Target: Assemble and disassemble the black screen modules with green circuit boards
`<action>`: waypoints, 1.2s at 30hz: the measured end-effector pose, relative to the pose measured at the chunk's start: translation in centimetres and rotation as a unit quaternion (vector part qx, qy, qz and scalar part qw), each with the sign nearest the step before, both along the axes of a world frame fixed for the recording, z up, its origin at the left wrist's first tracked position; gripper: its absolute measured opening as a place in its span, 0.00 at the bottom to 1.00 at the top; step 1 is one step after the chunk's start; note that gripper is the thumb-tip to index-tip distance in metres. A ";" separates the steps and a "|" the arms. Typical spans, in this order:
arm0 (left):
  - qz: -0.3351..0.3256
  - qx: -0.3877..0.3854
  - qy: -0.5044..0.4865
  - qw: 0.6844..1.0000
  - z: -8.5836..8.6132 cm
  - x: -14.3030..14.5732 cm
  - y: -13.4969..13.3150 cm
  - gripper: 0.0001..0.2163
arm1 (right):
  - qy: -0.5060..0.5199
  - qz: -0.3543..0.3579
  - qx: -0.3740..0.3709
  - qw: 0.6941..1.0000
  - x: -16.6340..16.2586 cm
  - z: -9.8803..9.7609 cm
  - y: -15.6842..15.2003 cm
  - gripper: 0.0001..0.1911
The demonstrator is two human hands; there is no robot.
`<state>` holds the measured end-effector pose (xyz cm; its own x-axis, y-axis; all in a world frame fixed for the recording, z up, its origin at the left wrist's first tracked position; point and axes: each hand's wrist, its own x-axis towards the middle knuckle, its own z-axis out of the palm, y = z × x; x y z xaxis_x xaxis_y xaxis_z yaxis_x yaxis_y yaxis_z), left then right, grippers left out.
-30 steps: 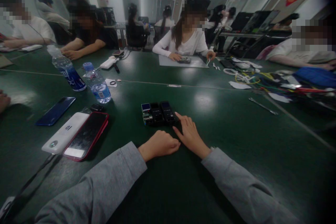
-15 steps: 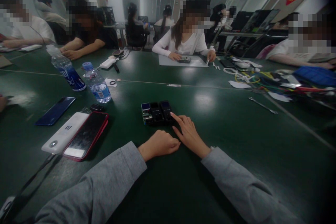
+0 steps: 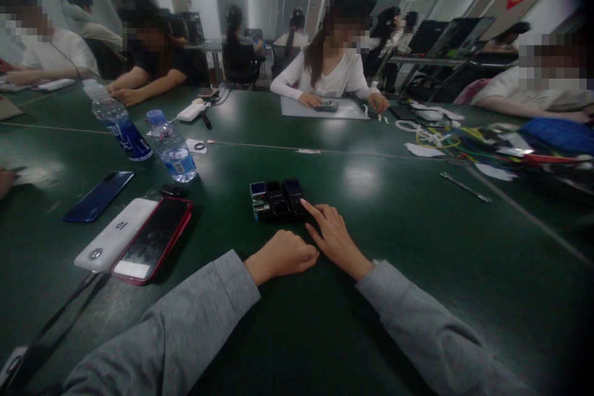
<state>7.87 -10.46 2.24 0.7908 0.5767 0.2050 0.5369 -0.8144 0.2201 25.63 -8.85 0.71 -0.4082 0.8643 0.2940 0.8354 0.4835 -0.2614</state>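
Note:
Small black electronic devices with little screens (image 3: 277, 199) stand side by side on the green table. The leftmost unit (image 3: 260, 201) shows bare circuit board below its blue screen. My right hand (image 3: 331, 232) lies just right of them, fingers apart and holding nothing. Its index fingertip touches or nearly touches the lower right edge of the rightmost device (image 3: 294, 195). Closed into a fist, my left hand (image 3: 283, 253) rests on the table in front of the devices, with nothing showing in it. Its fingers are mostly turned away from view.
To the left lie a red-cased phone (image 3: 158, 238), a white power bank (image 3: 116, 232) with a strap, and a blue phone (image 3: 98, 197). Two bottles (image 3: 174, 151) stand behind them. A wrench (image 3: 465, 187) and tangled cables (image 3: 445, 136) lie right. Across the table sits a person (image 3: 336, 71).
My two hands and the devices have not visibly moved. Across the table, the person's hand on the right side of the grey mat has shifted slightly to the right.

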 end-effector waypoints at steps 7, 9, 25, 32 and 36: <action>-0.007 0.004 -0.010 1.000 -0.1 -0.1 0.1 0.16 | 0.005 0.002 -0.006 1.000 0.0 0.1 0.0 0.30; -0.008 0.004 -0.011 1.000 -0.1 -0.1 0.0 0.16 | 0.005 0.002 -0.006 1.000 0.0 0.2 0.0 0.30; -0.044 0.021 -0.040 0.998 0.2 -0.1 -0.1 0.16 | -0.010 0.007 0.001 1.000 0.1 -0.2 0.2 0.30; 0.112 0.219 -0.336 0.909 0.9 -2.6 1.8 0.19 | -0.003 0.008 -0.010 1.000 0.2 -0.1 0.1 0.29; 0.308 0.161 -0.432 0.832 0.6 -5.8 5.2 0.16 | 0.005 0.016 -0.033 0.999 0.2 0.5 -0.2 0.30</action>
